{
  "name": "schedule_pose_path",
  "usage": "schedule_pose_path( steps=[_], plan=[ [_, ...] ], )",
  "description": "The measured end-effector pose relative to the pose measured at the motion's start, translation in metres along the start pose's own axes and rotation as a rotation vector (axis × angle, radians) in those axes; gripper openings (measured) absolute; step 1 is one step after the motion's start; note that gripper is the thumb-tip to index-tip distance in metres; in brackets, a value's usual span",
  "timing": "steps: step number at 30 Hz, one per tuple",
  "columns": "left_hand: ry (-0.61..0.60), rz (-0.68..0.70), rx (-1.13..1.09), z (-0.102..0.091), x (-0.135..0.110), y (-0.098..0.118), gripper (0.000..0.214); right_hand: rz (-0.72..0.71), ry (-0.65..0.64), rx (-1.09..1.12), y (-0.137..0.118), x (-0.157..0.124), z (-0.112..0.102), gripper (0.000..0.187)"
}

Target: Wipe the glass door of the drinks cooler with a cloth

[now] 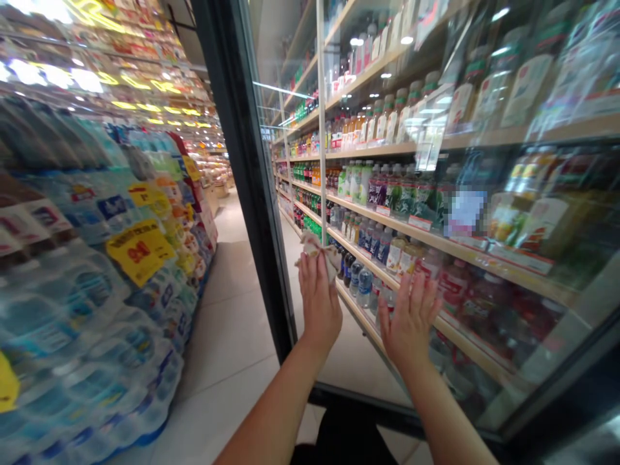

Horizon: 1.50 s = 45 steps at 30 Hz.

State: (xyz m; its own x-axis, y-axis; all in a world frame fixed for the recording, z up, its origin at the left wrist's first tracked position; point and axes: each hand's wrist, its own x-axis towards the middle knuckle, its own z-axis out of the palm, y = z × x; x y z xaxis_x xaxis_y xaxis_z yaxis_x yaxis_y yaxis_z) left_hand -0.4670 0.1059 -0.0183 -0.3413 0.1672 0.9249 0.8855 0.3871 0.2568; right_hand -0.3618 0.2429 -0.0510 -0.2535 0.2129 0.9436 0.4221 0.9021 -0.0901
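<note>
My left hand [318,297] presses a crumpled pale cloth [316,248] flat against the glass door [436,213] of a drinks cooler, fingers stretched over the cloth. My right hand [408,318] lies flat on the same glass a little to the right and lower, fingers spread, holding nothing. Behind the glass stand shelves with several rows of bottles [368,187].
The door's black frame [242,181] runs upright just left of my hands. Stacked packs of bottled water [87,290] with yellow price tags [139,250] line the left side. A tiled aisle [232,323] runs between them toward the back of the shop.
</note>
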Motion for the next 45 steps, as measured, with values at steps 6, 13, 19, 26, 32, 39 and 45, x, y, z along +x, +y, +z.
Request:
schedule_pose_path(
  steps=[6,13,19,26,32,39,45],
  plan=[
    [-0.1,0.211,0.145,0.017,-0.085,-0.003,0.085,0.017,0.022,0.045,-0.003,-0.001,0.006,0.079],
    [-0.159,0.267,0.044,0.01,-0.075,0.001,0.077,0.11,-0.078,0.282,-0.009,-0.002,-0.009,0.069],
    [-0.321,-0.308,-0.624,-0.008,-0.041,0.071,0.048,0.121,-0.139,0.756,-0.017,0.002,-0.037,0.061],
    [-0.156,-0.768,-0.836,-0.03,-0.023,0.087,0.052,0.183,-0.265,1.093,-0.034,0.009,-0.047,0.052],
    [-0.18,-0.748,-0.828,-0.039,0.018,0.085,0.058,0.084,-0.138,0.985,-0.038,0.038,-0.05,0.044],
    [-0.171,-0.33,-0.457,-0.045,0.039,0.064,0.04,0.044,-0.008,0.731,-0.002,0.095,-0.072,0.013],
    [-0.046,0.137,0.109,-0.062,0.057,0.037,0.049,-0.037,0.196,0.698,0.01,0.142,-0.085,0.005]
  ],
)
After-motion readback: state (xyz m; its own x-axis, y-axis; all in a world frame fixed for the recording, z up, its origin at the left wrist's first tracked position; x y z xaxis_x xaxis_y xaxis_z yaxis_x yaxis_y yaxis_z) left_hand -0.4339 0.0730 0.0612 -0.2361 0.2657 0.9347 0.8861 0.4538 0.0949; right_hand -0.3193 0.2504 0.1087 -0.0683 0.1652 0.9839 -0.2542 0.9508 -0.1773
